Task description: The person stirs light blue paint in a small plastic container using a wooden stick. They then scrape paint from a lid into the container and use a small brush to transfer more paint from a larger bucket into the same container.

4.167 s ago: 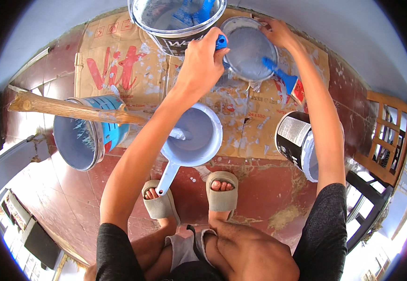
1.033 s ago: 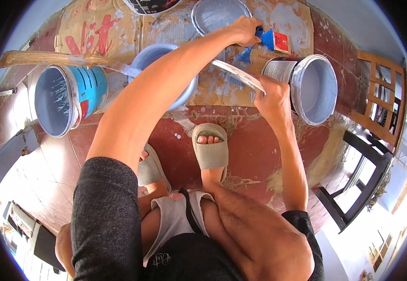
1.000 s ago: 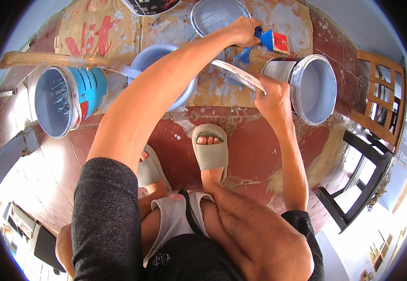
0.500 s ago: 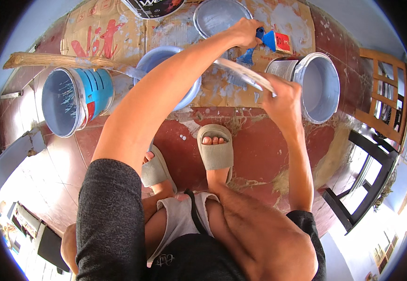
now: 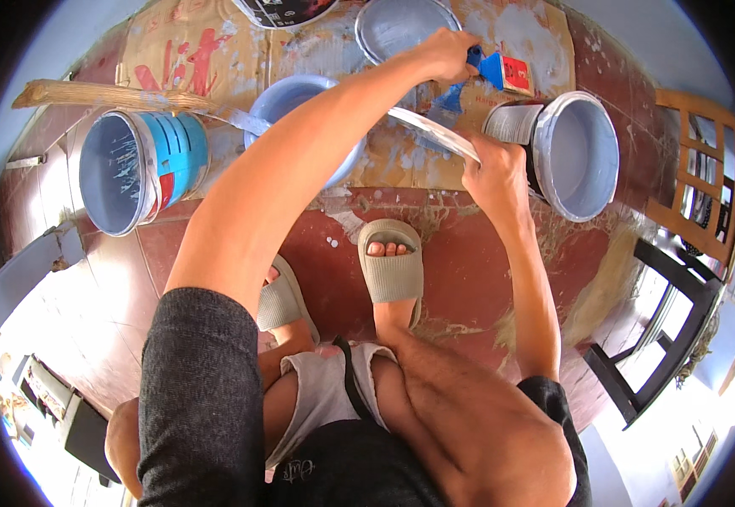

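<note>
My left hand (image 5: 450,56) reaches across to the far right, fingers closed round the dark handle of a blue tool (image 5: 491,71) with a red-and-white label at its end; its kind is unclear. Just below that hand is another blue piece (image 5: 448,99), which I cannot make out. My right hand (image 5: 497,167) grips the edge of a pale, paint-smeared round lid (image 5: 435,131), seen almost edge-on. Behind my left forearm stands a light-blue basin (image 5: 295,87), partly hidden, with a wooden stick (image 5: 118,95) lying across its rim.
A blue-and-white paint bucket (image 5: 177,156) lies on its side at left, another pail (image 5: 583,156) at right. Paint-stained cardboard (image 5: 249,51) covers the red tiles (image 5: 316,245). Another round lid (image 5: 405,25) and a dark tub (image 5: 287,10) are at the back. A black chair (image 5: 680,338) stands right.
My right hand has shifted a little left with the lid, which is tilted slightly differently. My left hand keeps its grip. The whole view has shifted slightly.
</note>
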Available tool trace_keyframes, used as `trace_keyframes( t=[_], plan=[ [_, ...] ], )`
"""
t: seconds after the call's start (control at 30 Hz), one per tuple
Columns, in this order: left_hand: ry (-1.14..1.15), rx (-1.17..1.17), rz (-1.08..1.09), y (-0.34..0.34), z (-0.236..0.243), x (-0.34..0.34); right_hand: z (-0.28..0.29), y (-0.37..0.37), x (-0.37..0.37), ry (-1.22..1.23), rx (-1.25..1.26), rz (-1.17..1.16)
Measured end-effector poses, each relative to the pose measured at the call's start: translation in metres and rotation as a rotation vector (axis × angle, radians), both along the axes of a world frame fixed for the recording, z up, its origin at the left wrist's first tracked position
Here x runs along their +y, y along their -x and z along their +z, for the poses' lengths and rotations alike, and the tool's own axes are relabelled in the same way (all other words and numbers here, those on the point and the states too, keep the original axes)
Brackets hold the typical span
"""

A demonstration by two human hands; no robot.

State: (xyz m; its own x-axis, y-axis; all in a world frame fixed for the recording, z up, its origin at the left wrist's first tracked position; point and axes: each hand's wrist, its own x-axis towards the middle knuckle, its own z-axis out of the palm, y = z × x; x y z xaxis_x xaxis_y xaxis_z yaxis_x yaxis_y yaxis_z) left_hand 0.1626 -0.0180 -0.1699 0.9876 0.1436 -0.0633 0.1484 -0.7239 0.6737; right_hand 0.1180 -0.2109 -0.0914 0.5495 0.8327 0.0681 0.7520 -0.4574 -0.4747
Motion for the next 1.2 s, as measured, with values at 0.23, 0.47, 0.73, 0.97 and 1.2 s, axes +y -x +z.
trace_keyframes(
  t=[0.23, 0.47, 0.73, 0.97, 1.2],
  plan=[
    [0.003, 0.000, 0.048, 0.003, -0.002, -0.001, 0.007, -0.003, -0.003, -0.201, 0.101, 0.014],
    [-0.016, 0.009, 0.014, 0.006, 0.009, -0.002, 0.011, -0.006, -0.009, -0.070, 0.060, 0.042],
    [-0.005, 0.039, 0.009, 0.007, 0.017, -0.001, -0.006, -0.002, -0.011, -0.057, 0.057, 0.026],
    [0.365, 0.069, 0.157, 0.018, 0.032, 0.007, 0.051, 0.010, -0.028, -0.242, 0.045, -0.189],
    [0.710, -0.079, 0.287, 0.027, 0.038, 0.070, 0.074, 0.013, -0.040, -0.368, -0.065, -0.282]
  ],
)
